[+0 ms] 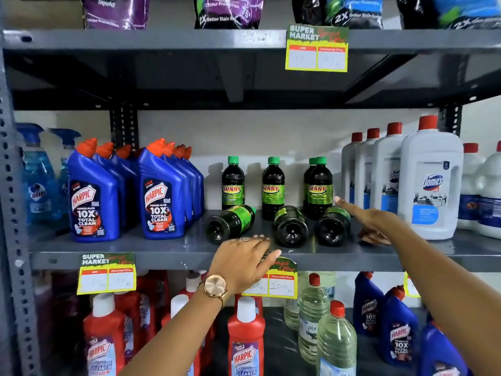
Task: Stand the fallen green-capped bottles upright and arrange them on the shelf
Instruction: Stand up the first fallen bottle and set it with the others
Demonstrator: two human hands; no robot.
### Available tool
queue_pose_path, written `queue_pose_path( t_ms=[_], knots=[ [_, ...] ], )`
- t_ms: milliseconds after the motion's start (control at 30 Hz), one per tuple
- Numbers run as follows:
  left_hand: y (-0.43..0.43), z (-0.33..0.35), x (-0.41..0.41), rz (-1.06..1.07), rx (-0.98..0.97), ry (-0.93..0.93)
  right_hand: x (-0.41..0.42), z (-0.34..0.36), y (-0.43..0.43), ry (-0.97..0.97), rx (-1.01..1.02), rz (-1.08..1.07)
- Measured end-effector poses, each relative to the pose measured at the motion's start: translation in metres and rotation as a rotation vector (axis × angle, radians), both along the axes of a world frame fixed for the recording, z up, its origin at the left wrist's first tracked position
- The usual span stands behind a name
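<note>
While both hands reach toward the grey metal middle shelf, neither holds anything. Left hand, rose-gold wristwatch on the wrist, sits palm down at the shelf's front edge, fingers loosely spread, fingertips just beside the base of the leftmost fallen bottle; cannot tell if they touch it. Right hand stretches in from the right, fingers extended and apart, index tip near the rightmost upright bottle's label, empty.

Three dark bottles with green labels lie on their sides, bases toward the camera: left fallen bottle, its green cap pointing back and to the right; middle fallen bottle; right fallen bottle, just beside the right hand. Caps of the middle and right ones hidden.

Behind them stand upright green-capped dark "Sunny" bottles: one at left, one in the middle, a pair at right, one partly behind the other.

Left of the group: blue Harpic bottles with orange caps, then blue spray bottles. Right of the group: white Domex bottles with red caps. Yellow price tag hangs on the shelf edge; another tag sits partly behind the left hand. Lower shelf holds red Harpic bottles and clear bottles with red caps.
</note>
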State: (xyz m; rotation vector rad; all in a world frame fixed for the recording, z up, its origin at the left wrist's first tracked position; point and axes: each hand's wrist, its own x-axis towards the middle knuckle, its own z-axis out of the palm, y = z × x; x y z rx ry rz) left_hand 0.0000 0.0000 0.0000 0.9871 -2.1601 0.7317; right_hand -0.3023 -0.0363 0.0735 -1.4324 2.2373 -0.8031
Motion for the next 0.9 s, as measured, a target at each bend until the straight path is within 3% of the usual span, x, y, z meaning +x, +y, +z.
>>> queue_pose_path(
  t_ms=[133, 433, 533, 633, 767, 900],
  knots=[
    [-0.007, -0.005, -0.001, 0.019, -0.027, -0.034, 0.004, 0.002, -0.019, -0.072, 0.074, 0.077],
    [-0.003, -0.003, -0.005, 0.064, -0.064, 0.124, 0.004, -0.023, -0.015, -0.489, -0.344, -0.027],
    [-0.004, 0.001, -0.004, 0.085, -0.099, 0.084, 0.002, -0.026, -0.005, -0.544, -0.451, -0.013],
    [-0.008, 0.005, -0.001, 0.080, -0.120, 0.009, 0.004, -0.021, 0.001, -0.472, -0.602, -0.085],
    [-0.011, 0.007, -0.001, 0.052, -0.135, -0.012, 0.009, -0.011, 0.001, -0.198, -0.766, -0.085],
    [-0.011, 0.004, -0.002, 0.077, -0.149, -0.003, 0.012, -0.013, -0.014, -0.055, -0.750, -0.043]
  ],
)
